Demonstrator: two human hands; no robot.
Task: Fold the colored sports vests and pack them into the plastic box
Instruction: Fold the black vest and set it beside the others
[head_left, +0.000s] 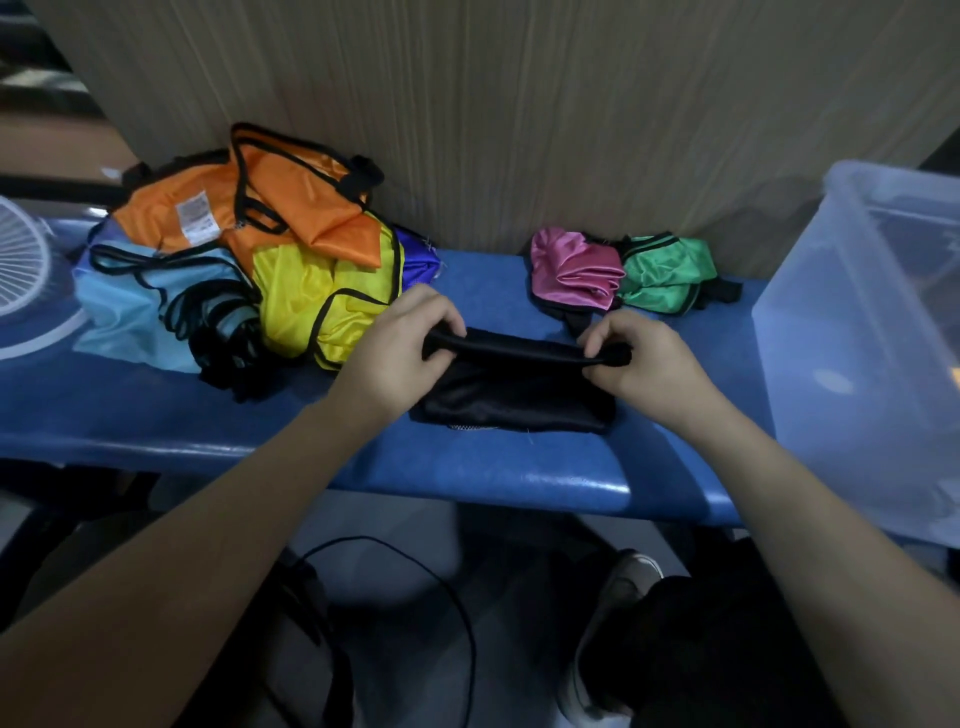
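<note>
Blue tabletop (519, 467) against striped wall panel. Left hand (405, 353) and right hand (639, 358): each grip pinched on far edge of black vest (519, 389), partly folded. Beyond grip: pink vest (574, 270), green vest (665, 273), folded, unpacked. Left: unfolded pile (234, 270); orange vest's label (195, 221) unreadable. Right: plastic box (857, 338).

What sort of place this is cannot be told for certain; an indoor sports or activity room is suggested. A padded blue surface (467, 467), glossy like vinyl, is seen across the middle of the frame, set against a striped beige wall panel (519, 104) at the top. A white fan grille (21, 260) is visible at the left edge, and a dark cable (441, 597) on the floor at the bottom.
</note>
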